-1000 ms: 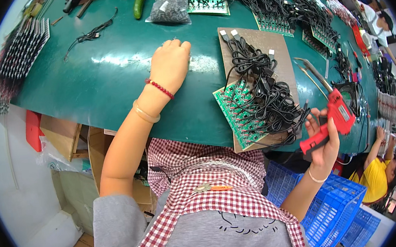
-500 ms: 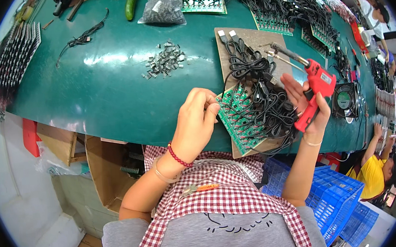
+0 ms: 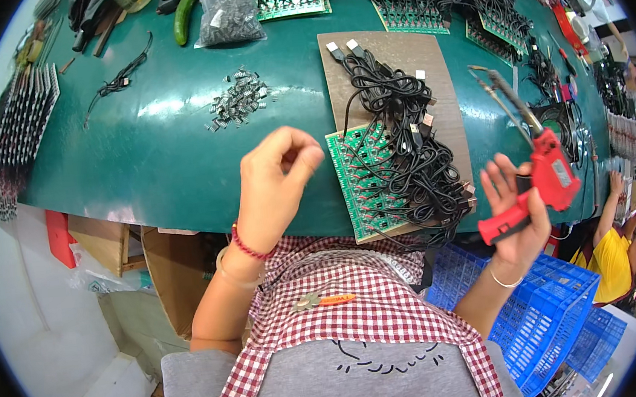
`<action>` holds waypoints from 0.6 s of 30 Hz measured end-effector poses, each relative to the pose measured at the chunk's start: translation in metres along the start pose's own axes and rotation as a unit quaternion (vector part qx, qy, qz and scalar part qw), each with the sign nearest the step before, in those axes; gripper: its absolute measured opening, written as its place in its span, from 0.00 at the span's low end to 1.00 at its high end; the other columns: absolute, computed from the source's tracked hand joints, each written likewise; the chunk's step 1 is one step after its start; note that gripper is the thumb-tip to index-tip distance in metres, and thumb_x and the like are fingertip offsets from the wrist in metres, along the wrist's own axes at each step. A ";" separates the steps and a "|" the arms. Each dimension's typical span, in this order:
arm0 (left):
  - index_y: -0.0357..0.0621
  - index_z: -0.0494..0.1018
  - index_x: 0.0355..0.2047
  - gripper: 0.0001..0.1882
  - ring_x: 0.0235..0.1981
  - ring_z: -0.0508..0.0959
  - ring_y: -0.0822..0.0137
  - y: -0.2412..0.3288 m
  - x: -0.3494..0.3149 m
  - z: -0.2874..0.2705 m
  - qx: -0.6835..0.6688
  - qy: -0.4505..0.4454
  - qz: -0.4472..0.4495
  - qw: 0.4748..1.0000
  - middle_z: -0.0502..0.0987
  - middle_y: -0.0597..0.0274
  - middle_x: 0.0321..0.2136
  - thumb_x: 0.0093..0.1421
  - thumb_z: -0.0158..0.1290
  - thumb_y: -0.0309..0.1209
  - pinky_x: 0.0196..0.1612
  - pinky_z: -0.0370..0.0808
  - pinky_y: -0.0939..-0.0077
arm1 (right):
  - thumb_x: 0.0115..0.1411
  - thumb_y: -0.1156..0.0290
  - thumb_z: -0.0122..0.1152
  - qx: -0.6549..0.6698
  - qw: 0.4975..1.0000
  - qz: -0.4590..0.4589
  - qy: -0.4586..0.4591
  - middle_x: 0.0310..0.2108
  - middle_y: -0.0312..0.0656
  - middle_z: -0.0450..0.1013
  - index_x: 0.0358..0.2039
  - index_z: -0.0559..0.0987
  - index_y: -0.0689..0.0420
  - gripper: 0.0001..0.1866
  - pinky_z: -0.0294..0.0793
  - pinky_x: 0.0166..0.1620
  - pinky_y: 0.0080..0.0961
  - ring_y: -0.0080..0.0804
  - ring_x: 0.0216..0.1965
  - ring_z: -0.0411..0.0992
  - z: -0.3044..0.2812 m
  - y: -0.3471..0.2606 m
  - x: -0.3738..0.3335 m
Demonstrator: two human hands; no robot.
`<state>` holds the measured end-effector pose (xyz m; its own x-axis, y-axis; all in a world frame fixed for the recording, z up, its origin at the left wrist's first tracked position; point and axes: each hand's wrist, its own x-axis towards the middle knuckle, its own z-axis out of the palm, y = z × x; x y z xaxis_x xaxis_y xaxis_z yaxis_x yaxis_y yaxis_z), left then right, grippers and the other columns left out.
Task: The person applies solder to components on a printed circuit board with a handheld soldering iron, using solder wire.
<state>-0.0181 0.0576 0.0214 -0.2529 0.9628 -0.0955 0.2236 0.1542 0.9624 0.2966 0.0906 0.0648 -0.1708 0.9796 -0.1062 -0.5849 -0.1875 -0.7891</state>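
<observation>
My right hand (image 3: 518, 219) holds a red soldering gun (image 3: 554, 170) by its handle, some fingers loosely stretched. Its metal tip and thin feed tube point up and away, right of a brown board (image 3: 440, 86). On that board lies a green circuit board panel (image 3: 362, 183) with small black parts and red wire ends. Bundled black USB cables (image 3: 412, 145) spread over the panel's right side. My left hand (image 3: 278, 175) hovers left of the panel, thumb and forefinger curled together; whatever may be between them is hidden.
A pile of small black components (image 3: 237, 100) lies on the green table (image 3: 171, 166). Farther back are a bag of parts (image 3: 228, 13), a cucumber (image 3: 185, 16) and more cabled panels (image 3: 412, 18). Stacked boards (image 3: 23, 114) stand far left. Blue crates (image 3: 544, 315) stand lower right, near a person in yellow (image 3: 613, 269).
My right hand has moved right and down with the soldering gun, away from the cables. My left hand has drawn back from the panel's edge. The whole view has shifted slightly.
</observation>
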 end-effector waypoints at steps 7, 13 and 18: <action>0.34 0.68 0.30 0.03 0.26 0.76 0.74 0.044 -0.046 0.025 -0.370 -0.265 -0.132 0.880 0.74 0.61 0.26 0.57 0.51 0.21 0.28 0.76 0.83 | 0.48 0.79 0.59 -0.273 0.962 0.027 0.009 0.31 0.43 0.68 0.46 0.64 0.61 0.24 0.72 0.33 0.22 0.26 0.28 0.69 0.094 0.024 -0.040; 0.34 0.68 0.31 0.04 0.34 0.74 0.73 0.035 -0.063 0.032 -0.389 -0.236 -0.149 0.878 0.73 0.59 0.32 0.60 0.49 0.23 0.36 0.74 0.80 | 0.47 0.85 0.59 -0.271 0.956 0.117 0.008 0.32 0.41 0.68 0.47 0.64 0.61 0.26 0.70 0.34 0.20 0.22 0.31 0.67 0.106 0.055 -0.046; 0.34 0.69 0.32 0.04 0.36 0.73 0.74 0.032 -0.066 0.025 -0.414 -0.216 -0.158 0.870 0.73 0.60 0.33 0.58 0.51 0.23 0.39 0.72 0.80 | 0.48 0.86 0.57 -0.337 0.934 0.105 -0.050 0.33 0.40 0.68 0.48 0.63 0.60 0.26 0.69 0.33 0.18 0.21 0.31 0.67 0.101 0.056 -0.042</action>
<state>0.0293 0.0044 0.0523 0.2383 0.9228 -0.3028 -0.5930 0.3852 0.7071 0.1909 0.0317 0.0861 -0.3194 0.9079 -0.2717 0.0955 -0.2544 -0.9624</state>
